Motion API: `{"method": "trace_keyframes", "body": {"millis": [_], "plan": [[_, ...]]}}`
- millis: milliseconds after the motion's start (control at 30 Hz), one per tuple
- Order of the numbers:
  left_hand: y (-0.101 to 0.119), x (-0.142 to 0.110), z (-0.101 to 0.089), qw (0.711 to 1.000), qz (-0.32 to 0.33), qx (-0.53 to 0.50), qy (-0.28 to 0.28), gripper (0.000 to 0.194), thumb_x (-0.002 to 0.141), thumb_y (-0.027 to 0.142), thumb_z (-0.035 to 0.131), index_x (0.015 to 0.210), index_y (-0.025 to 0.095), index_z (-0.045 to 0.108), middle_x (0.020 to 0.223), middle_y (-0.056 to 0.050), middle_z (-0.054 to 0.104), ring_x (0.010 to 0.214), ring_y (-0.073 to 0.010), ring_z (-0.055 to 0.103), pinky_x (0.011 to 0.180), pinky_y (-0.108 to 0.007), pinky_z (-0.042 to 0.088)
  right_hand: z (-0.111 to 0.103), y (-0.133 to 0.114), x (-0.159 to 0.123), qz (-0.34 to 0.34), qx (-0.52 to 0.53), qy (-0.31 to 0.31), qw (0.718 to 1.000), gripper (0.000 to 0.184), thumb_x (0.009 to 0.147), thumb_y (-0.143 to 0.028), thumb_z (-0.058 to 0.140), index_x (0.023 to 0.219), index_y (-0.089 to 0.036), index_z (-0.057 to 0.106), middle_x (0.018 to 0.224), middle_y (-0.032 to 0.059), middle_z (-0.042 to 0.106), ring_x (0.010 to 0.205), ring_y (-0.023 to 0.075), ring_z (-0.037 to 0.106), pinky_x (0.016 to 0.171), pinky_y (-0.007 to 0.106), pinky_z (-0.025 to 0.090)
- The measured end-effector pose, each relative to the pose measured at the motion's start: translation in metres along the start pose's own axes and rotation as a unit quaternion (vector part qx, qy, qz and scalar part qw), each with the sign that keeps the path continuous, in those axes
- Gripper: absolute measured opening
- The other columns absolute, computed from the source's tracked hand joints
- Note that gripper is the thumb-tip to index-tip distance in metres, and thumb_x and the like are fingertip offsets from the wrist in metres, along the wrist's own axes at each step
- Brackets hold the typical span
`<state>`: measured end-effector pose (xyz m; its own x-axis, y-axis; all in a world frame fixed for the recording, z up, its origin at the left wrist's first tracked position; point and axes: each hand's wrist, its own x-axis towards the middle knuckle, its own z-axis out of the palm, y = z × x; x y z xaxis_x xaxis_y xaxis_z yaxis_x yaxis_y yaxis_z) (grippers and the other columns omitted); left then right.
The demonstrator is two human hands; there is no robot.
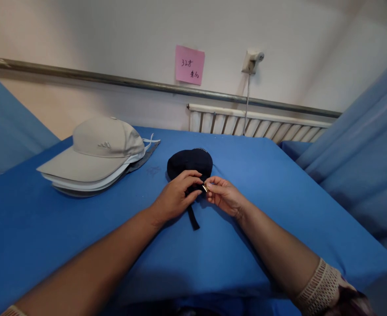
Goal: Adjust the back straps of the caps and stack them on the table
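Note:
A black cap (186,163) lies on the blue-covered table, in front of me. My left hand (177,196) is closed at its near edge, thumb and fingers pinching dark fabric there. A loose black strap (192,218) hangs toward me from beneath this hand. Between the thumb and fingers of my right hand (225,197) is a small gold-coloured buckle (205,188), close to my left fingertips. Whether the strap runs through the buckle is hidden by my fingers.
Several stacked caps, a beige cap (98,145) on top, sit to the left on the blue table cover (246,171). Behind are a metal rail (130,81), a radiator (226,122), a pink note (189,65) and a plugged-in socket (251,61). Blue curtains (361,162) hang at both sides.

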<state>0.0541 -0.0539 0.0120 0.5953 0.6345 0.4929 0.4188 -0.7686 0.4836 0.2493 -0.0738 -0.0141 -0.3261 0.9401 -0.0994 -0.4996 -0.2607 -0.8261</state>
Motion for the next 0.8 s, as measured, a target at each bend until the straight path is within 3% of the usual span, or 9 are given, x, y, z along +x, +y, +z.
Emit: {"method": "trace_keyframes", "body": {"millis": [433, 700, 800], "plan": [[-0.0069, -0.0006, 0.0023, 1.0, -0.008, -0.004, 0.015, 0.004, 0.09, 0.021, 0.059, 0.089, 0.02, 0.063, 0.117, -0.005, 0.061, 0.101, -0.0171, 0.062, 0.088, -0.034, 0.052, 0.0005, 0.0001, -0.0009, -0.016, -0.019, -0.006, 1.0, 0.021, 0.071, -0.024, 0.083, 0.086, -0.017, 0.069, 0.077, -0.0003, 0.069, 0.064, 0.0081, 0.061, 0.065, 0.023, 0.053], [-0.0079, -0.001, 0.0022, 1.0, 0.008, 0.0, -0.005, 0.021, 0.09, 0.021, 0.058, 0.11, 0.023, 0.062, 0.126, -0.006, 0.058, 0.116, -0.0206, 0.057, 0.098, -0.04, 0.049, -0.0024, -0.0002, -0.0009, 0.001, -0.004, -0.01, 1.0, 0.023, 0.07, -0.023, 0.083, 0.087, -0.017, 0.068, 0.076, -0.0018, 0.066, 0.063, 0.0073, 0.059, 0.066, 0.022, 0.052], [-0.0088, -0.0011, 0.0026, 1.0, 0.003, 0.015, -0.007, 0.015, 0.091, 0.021, 0.056, 0.103, 0.022, 0.064, 0.123, -0.006, 0.058, 0.111, -0.0199, 0.059, 0.095, -0.039, 0.05, -0.0025, 0.001, 0.0, -0.003, -0.029, -0.01, 1.0, 0.024, 0.071, -0.026, 0.082, 0.088, -0.018, 0.068, 0.074, -0.0016, 0.066, 0.063, 0.0082, 0.059, 0.065, 0.023, 0.052]]}}
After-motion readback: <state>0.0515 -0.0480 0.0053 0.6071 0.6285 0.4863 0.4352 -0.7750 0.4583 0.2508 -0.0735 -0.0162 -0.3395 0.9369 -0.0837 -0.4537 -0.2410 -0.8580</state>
